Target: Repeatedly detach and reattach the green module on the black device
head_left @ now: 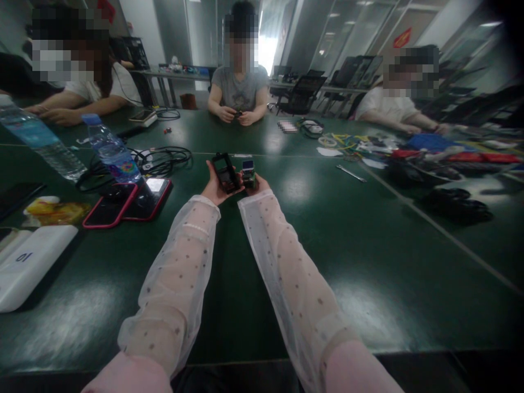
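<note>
Digits [23, 257] 0, 1 on white case [45, 254]

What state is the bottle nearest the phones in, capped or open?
Capped: the bottle has its blue cap on the neck.

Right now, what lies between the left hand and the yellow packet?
Two overlapping phones with pinkish-red edges lie between the left hand and yellow packet; head view.

Both hands [219, 184] [257, 185] close together, forearms stretched forward.
</note>
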Demonstrator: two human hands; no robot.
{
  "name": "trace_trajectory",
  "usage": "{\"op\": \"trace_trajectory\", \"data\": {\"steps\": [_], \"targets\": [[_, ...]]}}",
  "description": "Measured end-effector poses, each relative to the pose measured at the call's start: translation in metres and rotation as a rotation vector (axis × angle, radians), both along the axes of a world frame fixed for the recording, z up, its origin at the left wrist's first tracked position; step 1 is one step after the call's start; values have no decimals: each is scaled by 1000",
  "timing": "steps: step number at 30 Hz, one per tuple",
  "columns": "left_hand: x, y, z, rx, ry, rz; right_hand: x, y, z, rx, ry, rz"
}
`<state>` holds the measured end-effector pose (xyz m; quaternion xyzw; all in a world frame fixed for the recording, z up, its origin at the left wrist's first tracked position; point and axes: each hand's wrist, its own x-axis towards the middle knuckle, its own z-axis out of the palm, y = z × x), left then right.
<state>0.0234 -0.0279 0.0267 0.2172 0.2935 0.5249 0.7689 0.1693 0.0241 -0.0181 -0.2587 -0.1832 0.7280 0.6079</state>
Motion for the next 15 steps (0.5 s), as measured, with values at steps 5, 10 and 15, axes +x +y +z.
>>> {"op": "trace_trajectory", "data": {"steps": [5, 10, 15], "targets": [[2, -2, 4, -34, 10, 33, -1, -3, 5, -75, -43, 10], [-1, 7, -5, 3, -2, 44, 0, -4, 6, -70, -36, 15], [-4, 19, -18, 37, 34, 18, 0, -1, 2, -33, -29, 4]]}}
